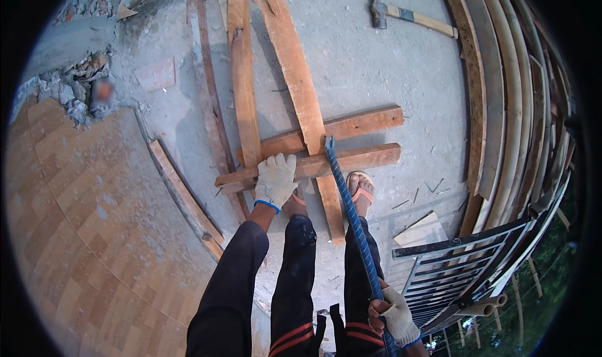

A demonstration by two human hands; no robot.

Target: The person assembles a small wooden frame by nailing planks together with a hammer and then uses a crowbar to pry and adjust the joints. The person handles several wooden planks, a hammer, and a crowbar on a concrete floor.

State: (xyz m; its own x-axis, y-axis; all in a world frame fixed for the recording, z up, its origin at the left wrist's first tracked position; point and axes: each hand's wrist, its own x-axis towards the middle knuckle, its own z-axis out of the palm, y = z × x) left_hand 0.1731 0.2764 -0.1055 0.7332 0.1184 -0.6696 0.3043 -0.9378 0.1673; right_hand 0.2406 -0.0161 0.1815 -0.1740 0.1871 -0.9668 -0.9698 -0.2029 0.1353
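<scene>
My left hand (276, 180), in a white knit glove with a blue cuff, is closed over the left part of a short wooden batten (367, 157). My right hand (395, 313), gloved too, grips the lower part of a blue ribbed pry bar (356, 222). The bar's clawed tip lies at the batten, close to where a long plank (293, 68) crosses it. Just beyond, a second crosspiece (373, 121) runs almost parallel. Another long plank (246, 81) reaches away from near my left hand. My sandalled feet stand at the batten's near side.
A hammer (411, 18) lies at the far right on the concrete floor. Stacked boards and poles (495, 106) line the right side, with a dark metal grille (461, 263) nearer. Loose nails (433, 186) lie by my right foot. Wood-look flooring (94, 231) covers the left; broken masonry (78, 100) edges it.
</scene>
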